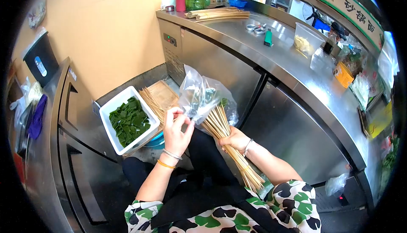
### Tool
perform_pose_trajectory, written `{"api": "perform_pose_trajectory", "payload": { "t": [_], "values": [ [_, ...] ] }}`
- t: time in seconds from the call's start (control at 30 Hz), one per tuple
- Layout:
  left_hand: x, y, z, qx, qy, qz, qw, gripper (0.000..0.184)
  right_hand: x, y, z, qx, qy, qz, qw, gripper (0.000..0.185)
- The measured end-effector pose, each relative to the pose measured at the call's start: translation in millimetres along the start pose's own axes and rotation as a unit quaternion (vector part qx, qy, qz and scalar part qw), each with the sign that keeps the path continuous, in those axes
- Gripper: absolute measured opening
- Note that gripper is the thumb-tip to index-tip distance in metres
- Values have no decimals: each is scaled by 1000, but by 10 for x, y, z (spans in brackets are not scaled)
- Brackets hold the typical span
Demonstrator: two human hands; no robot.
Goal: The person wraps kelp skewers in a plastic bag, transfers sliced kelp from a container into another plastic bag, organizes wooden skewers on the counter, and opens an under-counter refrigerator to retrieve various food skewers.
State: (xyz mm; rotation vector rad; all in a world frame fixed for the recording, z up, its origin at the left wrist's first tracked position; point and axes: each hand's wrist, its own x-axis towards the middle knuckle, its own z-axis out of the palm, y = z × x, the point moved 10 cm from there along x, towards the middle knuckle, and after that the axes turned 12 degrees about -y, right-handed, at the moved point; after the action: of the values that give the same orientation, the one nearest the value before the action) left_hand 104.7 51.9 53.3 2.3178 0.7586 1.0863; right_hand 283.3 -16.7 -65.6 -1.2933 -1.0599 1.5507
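"Head view: where does the bundle of thin, pale wooden skewers [236, 154] lie?"

"To the right of the white rectangular plastic tub [111, 127], slanting, its upper ends inside the crinkled clear plastic bag [197, 95]. Dark green shows through the film."

"And what has hold of it?"

"The right hand [235, 140], closed around the shafts, well to the right of the tub. The left hand [176, 131], nearer the tub, is half open, fingers curled, thumb towards the bag. I can't tell whether it has a pinch of film."

"So which step would you call this?"

"Bagging, I'd judge: the bag looks drawn over one end of a gathered bundle. The tub holds flat, dark green leafy pieces [129, 122], and loose pale wooden skewers [153, 103] lie just to its right, so there seems to be more to thread."

"What does the next move call for?"

"A steady right grip, I'd say, while the left fingers find the bag's edge and ease it along gently, since skewer points could pierce thin film."
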Motion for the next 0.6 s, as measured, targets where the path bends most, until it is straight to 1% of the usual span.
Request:
{"api": "perform_pose_trajectory", "payload": {
  "t": [0.03, 0.07, 0.1, 0.13, 0.17, 0.2, 0.23, 0.27, 0.3, 0.33, 0.37, 0.4, 0.43, 0.47, 0.5, 0.53, 0.57, 0.6],
  "values": [
    [-22, 59, -83, 25, 25, 22, 999, 15, 44, -25, 26, 14, -18, 20, 1000, 38],
    [-50, 125, -167, 50, 51, 42, 997, 15, 95, -93, 0, 9, -19, 20, 1000, 38],
    [-93, 322, -210, 91, 49, 113, 988, 15, 153, -74, -19, 66, -20, 42, 997, 33],
    [-139, 410, -228, 101, 40, 130, 986, 14, 210, -27, -21, 125, -22, 65, 990, 29],
    [-181, 392, -226, 82, 25, 137, 987, 13, 288, -26, -29, 165, -27, 58, 984, 20],
    [-203, 340, -209, 60, 10, 144, 988, 13, 371, -48, -46, 193, -24, 61, 979, 19],
    [-210, 271, -211, 62, 13, 140, 988, 13, 473, -77, -43, 204, -24, 62, 977, 17],
    [-198, 188, -157, 24, -13, 141, 990, 12, 583, -92, -23, 216, -23, 64, 974, 16],
    [-181, 113, -92, -15, -39, 142, 989, 13, 720, -107, -36, 175, -9, 60, 983, 17],
    [-172, 58, -64, -14, -37, 139, 989, 13, 887, -107, -46, 134, 5, 56, 989, 18],
    [-123, -269, -70, -136, -12, 21, 990, 15, 1082, -111, -69, 78, 24, 37, 996, 19],
    [-116, -632, -29, -252, 13, -97, 963, 18, 1197, -202, -5, 56, 40, 31, 997, 18],
    [-57, -840, 108, -428, 15, -130, 894, 21, 1369, -244, 17, 24, 51, 15, 998, 18],
    [-139, -1091, 249, -566, 35, -217, 795, 19, 1536, -299, 49, -8, 62, -2, 998, 17],
    [-145, -1268, 367, -608, 33, -260, 749, 20, 1646, -382, 52, -73, 103, -4, 992, 27],
    [-171, -1490, 536, -647, 31, -302, 699, 23, 1865, -269, 82, -70, 97, -3, 993, 27],
    [-266, -1752, 717, -668, 22, -370, 645, 26, 2103, -220, 61, -113, 115, -30, 986, 33],
    [-265, -1986, 837, -666, 26, -372, 646, 26, 2284, -235, 62, -158, 134, -59, 977, 39]
  ]
}}
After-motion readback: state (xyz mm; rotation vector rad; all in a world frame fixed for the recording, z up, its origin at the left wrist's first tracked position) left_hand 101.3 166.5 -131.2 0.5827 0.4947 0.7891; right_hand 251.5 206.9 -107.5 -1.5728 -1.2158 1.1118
